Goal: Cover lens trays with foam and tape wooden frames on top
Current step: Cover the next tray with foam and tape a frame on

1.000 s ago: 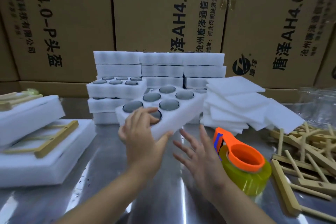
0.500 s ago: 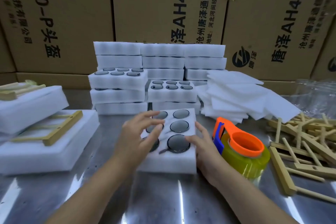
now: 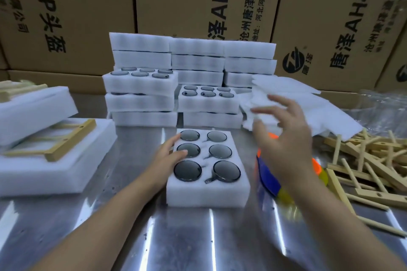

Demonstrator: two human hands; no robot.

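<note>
Steel table (image 3: 176, 240): 1 lens tray (image 3: 207, 194) w/ 6 lenses (image 3: 226, 170); L hand (image 3: 168, 156) flat on it, R hand (image 3: 284, 138) spread, empty.

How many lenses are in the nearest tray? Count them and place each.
6 lenses: left column far, middle, near; right column far, middle, near. The left hand partly covers one.

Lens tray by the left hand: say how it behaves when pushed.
The lens tray is white foam, so probably light. On the shiny metal table it likely slides. Its lenses sit in open wells; tilting may spill them.
</note>
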